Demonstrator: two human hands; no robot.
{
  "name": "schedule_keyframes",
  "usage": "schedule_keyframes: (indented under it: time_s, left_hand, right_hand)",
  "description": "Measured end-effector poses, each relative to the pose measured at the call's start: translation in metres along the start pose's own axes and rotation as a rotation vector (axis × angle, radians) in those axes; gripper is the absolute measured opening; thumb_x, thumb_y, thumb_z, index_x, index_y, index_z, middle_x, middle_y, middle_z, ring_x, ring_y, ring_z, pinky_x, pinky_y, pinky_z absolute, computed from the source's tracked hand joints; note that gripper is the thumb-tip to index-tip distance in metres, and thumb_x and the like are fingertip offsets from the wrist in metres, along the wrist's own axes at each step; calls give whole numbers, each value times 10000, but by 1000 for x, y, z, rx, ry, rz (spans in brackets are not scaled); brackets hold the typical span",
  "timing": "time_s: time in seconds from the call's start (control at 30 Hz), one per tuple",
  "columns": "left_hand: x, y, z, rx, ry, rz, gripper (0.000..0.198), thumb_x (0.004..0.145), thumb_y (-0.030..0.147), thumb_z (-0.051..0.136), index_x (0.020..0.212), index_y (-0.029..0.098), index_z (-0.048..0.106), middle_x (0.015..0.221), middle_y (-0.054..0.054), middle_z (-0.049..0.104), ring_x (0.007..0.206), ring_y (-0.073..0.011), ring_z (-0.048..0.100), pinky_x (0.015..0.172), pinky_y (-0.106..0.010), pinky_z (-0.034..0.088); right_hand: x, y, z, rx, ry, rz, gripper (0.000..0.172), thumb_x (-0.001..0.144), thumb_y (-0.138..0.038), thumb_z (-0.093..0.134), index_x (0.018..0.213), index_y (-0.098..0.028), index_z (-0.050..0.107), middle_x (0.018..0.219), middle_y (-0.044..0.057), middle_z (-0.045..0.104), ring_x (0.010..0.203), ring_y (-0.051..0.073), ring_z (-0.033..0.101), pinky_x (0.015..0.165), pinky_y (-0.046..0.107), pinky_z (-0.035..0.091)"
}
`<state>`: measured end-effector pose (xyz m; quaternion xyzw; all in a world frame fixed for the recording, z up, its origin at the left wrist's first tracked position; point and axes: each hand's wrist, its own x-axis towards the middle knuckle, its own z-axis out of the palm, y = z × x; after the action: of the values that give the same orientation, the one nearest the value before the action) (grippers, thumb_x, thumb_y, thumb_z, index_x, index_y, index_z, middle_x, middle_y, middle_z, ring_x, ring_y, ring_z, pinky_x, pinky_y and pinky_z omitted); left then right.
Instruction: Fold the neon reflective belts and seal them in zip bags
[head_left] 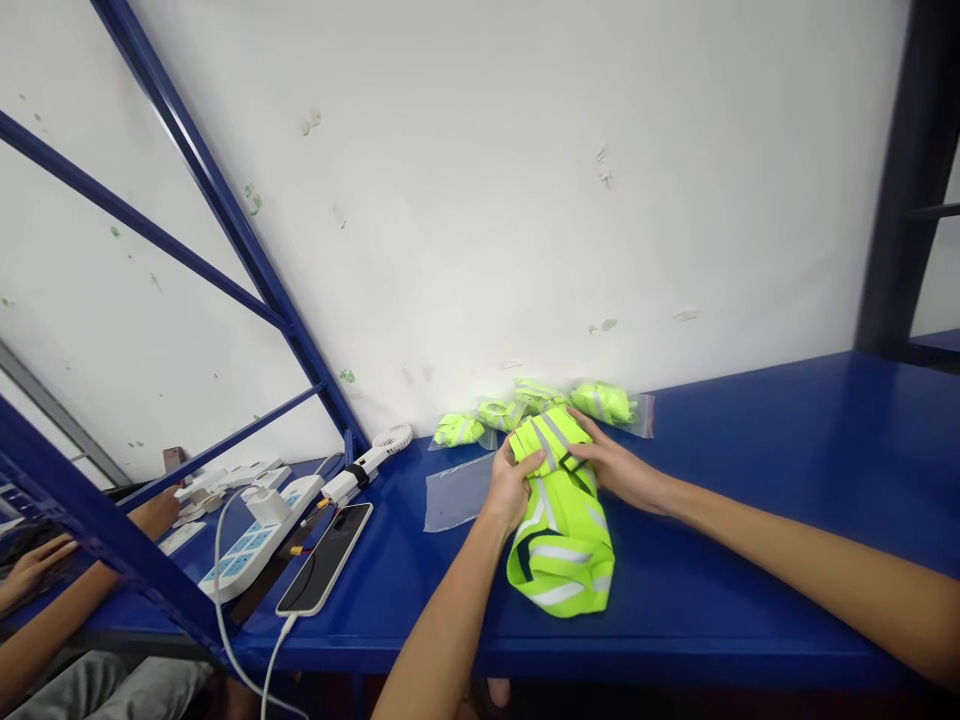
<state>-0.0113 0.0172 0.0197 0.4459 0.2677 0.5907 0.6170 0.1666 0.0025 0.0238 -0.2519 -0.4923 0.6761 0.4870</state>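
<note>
A neon yellow reflective safety vest (pixel 562 540) with silver stripes and dark trim is between my two hands. Its upper part is folded into a narrow bundle, while the lower part spreads loosely on the blue table. My left hand (pixel 512 480) grips the left side of the fold, thumb on top. On the right side, my right hand (pixel 600 455) closes round the bundle, some fingers hidden behind it. An apparently flat clear plastic bag (pixel 457 495) lies left of my left hand. Several bagged neon yellow bundles (pixel 459 430) sit behind the vest, along the wall.
On the left are a phone (pixel 326 560) with a white cable, a power strip (pixel 262 535) and a small white fan (pixel 391 437). A blue metal frame (pixel 247 240) rises there. Beyond it, another person's arms (pixel 97 580) rest near the table (pixel 750 560).
</note>
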Motion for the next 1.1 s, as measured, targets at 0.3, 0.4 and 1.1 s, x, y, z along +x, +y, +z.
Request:
schedule_keyframes:
  time_s: [0.3, 0.4, 1.1]
  left_hand:
    - [0, 4, -10, 333, -135, 129, 444, 605, 159, 787, 1031, 208, 672, 1004, -60, 686, 937, -241, 627, 828, -332, 491]
    - [-2, 7, -11, 391, -137, 199, 352, 610, 148, 777, 949, 213, 707, 1102, -83, 667, 1092, -283, 575, 959, -384, 438]
    - [-9, 6, 5, -55, -170, -270, 607, 726, 282, 628, 1306, 230, 456, 1045, -73, 651, 885, -241, 658, 784, -394, 530]
  right_hand:
    - [-4, -4, -4, -7, -5, 98, 689, 681, -91, 691, 1287, -337, 476, 995, 24, 712, 768, 219, 718, 719, 403, 595]
    - [-8, -9, 1, 105, -101, 100, 554, 750, -179, 671, 1252, -336, 496, 1012, 20, 696, 866, 221, 704, 827, 440, 558]
    - [-2, -24, -14, -922, 190, -594, 621, 731, -328, 711, 1297, -273, 460, 1344, 88, 508, 1213, 327, 508, 985, 462, 453]
